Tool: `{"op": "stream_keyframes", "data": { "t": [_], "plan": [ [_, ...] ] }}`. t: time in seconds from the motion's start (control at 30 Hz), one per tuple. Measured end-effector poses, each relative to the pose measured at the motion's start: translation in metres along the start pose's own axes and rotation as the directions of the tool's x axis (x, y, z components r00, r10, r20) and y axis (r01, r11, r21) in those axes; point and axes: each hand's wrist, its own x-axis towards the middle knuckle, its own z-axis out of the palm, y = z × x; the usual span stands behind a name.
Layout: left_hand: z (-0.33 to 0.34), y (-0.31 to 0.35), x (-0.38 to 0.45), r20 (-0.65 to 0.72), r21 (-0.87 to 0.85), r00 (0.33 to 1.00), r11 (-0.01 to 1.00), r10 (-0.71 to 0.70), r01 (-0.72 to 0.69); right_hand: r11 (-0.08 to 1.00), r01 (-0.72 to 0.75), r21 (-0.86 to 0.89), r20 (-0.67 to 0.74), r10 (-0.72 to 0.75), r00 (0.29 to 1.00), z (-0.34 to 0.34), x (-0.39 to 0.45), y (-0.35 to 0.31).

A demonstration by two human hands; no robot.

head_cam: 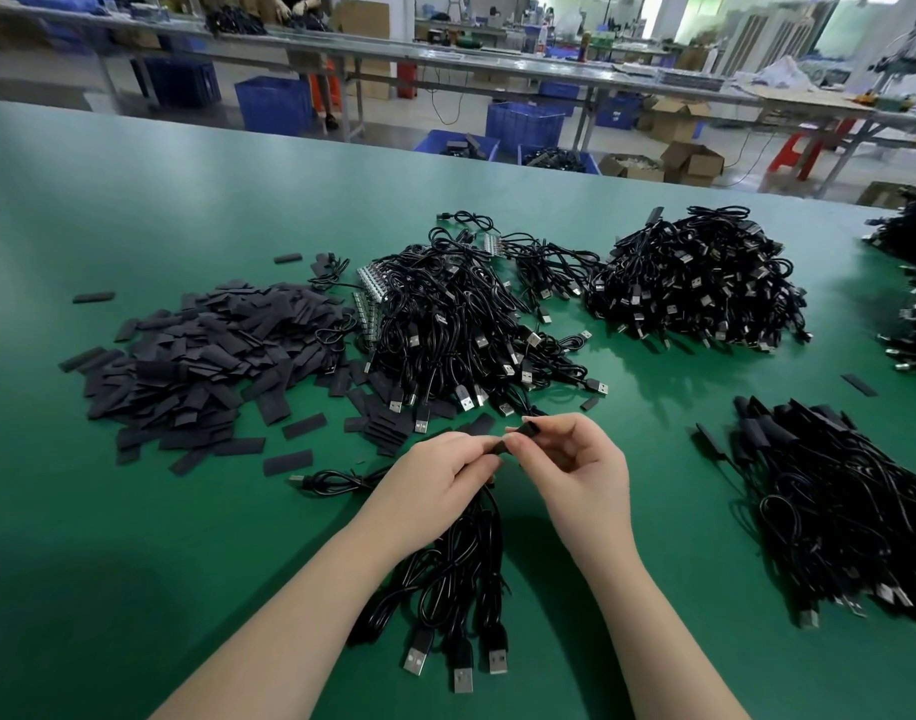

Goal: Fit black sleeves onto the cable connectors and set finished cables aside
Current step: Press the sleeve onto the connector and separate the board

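My left hand [440,483] grips a bunch of black USB cables [455,579] near their small connector ends, and their USB plugs hang toward me on the green table [133,511]. My right hand [570,459] pinches a black sleeve [528,431] at the top of that bunch, right against my left fingertips. The connector inside the sleeve is hidden. A heap of flat black sleeves [206,366] lies to the left, and a pile of unsleeved cables [466,330] sits just beyond my hands.
A second cable pile [700,283] lies at the back right. Sleeved cables [850,506] are stacked at the right. A single loose cable [336,480] lies left of my left hand. Other workbenches, blue crates [274,103] and cardboard boxes stand behind the table.
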Motion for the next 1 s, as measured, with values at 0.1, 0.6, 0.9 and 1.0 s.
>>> {"op": "stream_keyframes", "data": {
  "t": [0.1, 0.6, 0.9, 1.0],
  "plan": [
    [-0.0003, -0.0001, -0.0004, 0.0, -0.004, 1.0, 1.0, 0.004, -0.004, 1.0, -0.022, 0.004, 0.008, 0.022, 1.0, -0.0002, 0.0015, 0.0007],
    [-0.0026, -0.0011, 0.0003, 0.005, -0.027, 1.0, 0.999, 0.021, -0.021, 1.0, -0.016, 0.011, 0.018, 0.016, 1.0, -0.002, 0.0012, 0.0033],
    [-0.0025, -0.0016, 0.0008, -0.013, -0.059, 0.999, 0.997, 0.052, -0.053, 0.999, -0.032, 0.029, 0.066, 0.03, 0.997, -0.0041, 0.003, 0.0033],
    [-0.0046, -0.0029, 0.0002, -0.011, -0.067, 0.999, 0.996, 0.051, -0.051, 0.998, -0.042, 0.037, 0.084, 0.039, 0.996, -0.0025, 0.0022, 0.0046]
  ]
}}
